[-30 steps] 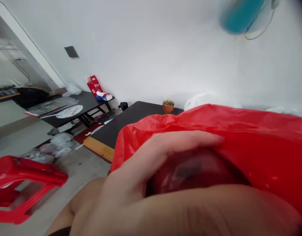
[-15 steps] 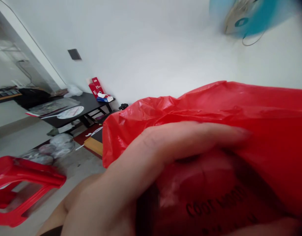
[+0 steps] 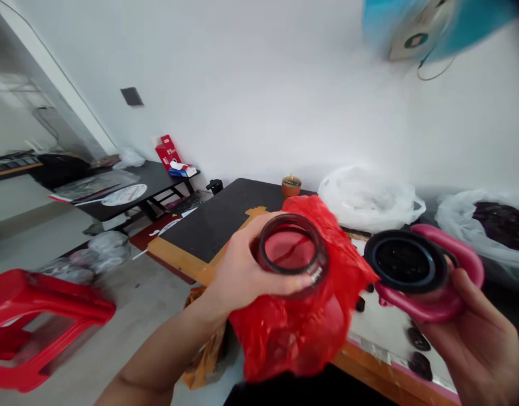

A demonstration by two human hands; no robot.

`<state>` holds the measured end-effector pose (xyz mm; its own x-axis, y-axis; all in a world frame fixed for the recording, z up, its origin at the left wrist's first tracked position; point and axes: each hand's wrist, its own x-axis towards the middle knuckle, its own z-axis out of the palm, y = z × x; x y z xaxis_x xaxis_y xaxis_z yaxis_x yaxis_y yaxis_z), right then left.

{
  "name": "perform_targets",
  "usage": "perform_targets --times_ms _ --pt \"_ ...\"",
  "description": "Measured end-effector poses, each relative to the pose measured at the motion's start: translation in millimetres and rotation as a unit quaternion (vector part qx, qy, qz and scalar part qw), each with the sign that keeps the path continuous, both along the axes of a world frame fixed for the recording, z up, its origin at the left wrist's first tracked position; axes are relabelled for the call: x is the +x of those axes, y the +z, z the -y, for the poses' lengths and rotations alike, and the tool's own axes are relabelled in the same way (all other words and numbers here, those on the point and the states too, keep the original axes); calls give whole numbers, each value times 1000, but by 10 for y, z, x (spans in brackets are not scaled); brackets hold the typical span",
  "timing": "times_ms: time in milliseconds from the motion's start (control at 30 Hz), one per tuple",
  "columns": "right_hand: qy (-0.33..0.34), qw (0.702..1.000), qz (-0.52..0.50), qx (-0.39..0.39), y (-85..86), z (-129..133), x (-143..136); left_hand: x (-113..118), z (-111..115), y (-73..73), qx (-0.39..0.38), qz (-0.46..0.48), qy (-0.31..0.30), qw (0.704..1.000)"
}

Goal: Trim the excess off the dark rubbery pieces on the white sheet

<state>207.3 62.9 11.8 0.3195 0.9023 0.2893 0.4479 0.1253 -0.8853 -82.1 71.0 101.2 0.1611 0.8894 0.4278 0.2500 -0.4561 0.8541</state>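
Observation:
My left hand (image 3: pixel 253 262) is closed round a dark translucent cup (image 3: pixel 291 248), its open mouth facing me. A crumpled red plastic bag (image 3: pixel 293 332) hangs around and below the cup. On the right, my right hand (image 3: pixel 474 321) grips a lid (image 3: pixel 407 262) with a black round centre and a pink loop handle (image 3: pixel 462 254). Cup and lid are apart. Beneath the lid, several dark round pieces (image 3: pixel 420 363) rest on a white surface of the table.
A black table (image 3: pixel 212 220) bears a small orange-brown pot (image 3: pixel 291 186) and a white plastic bag (image 3: pixel 369 197). Another bag (image 3: pixel 457 217) with dark contents is at right. A red stool (image 3: pixel 52 293) stands left; a second black table (image 3: pixel 98 211) is behind it.
The red bag and cup, earlier close before the camera, are now lower and farther away. The cup's open mouth shows. My right hand with the pink-handled lid is now plainly visible at right.

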Motion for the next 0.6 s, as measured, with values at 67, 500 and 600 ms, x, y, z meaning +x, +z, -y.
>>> perform_targets --times_ms 67,500,600 --pt "65 975 -211 24 45 -57 -15 -49 -250 -312 2 5 24 1000" --pt "205 957 -126 160 269 -891 -1049 -171 -1101 -1485 -60 45 11 997" --pt "242 952 59 175 256 -1004 -1293 -262 -1153 -1526 -66 30 -16 997"
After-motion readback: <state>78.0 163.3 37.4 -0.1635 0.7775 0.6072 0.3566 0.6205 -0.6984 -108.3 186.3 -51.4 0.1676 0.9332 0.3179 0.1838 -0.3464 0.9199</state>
